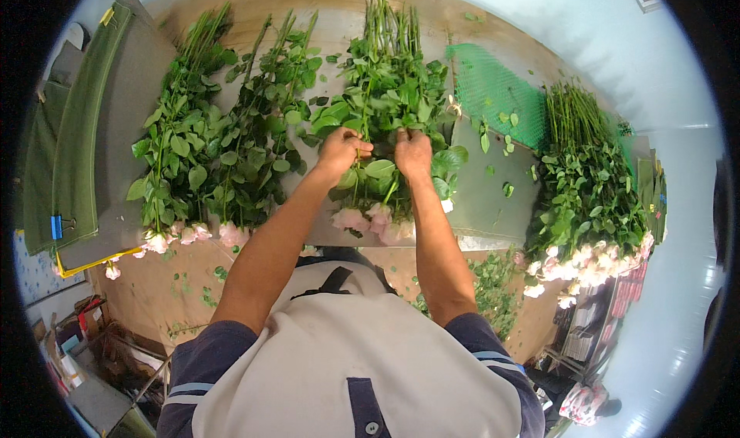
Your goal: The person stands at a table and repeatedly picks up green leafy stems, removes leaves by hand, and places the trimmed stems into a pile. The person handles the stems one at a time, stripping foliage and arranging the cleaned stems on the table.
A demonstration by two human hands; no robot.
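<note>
Several leafy pink roses (380,215) lie before me on the table, stems pointing away and blooms at the near edge. Among their leaves, my left hand (346,151) has its thumb and fingers around a green rose stem (365,114). My right hand (413,149) is beside it on the right, its fingers bent down into the foliage; whether they pinch a stem or leaf is hidden. Left of my hands are a loose group of roses (260,120) and a further bunch (179,137). A large bunch of pale pink roses (587,207) lies at the right.
Green netting (497,91) lies between the middle roses and the right bunch, with loose leaves on it. A green cloth (87,132) with a blue binder clip (56,227) hangs over a board at the left. Cut leaves (497,288) litter the floor. Shelves (584,322) stand at lower right.
</note>
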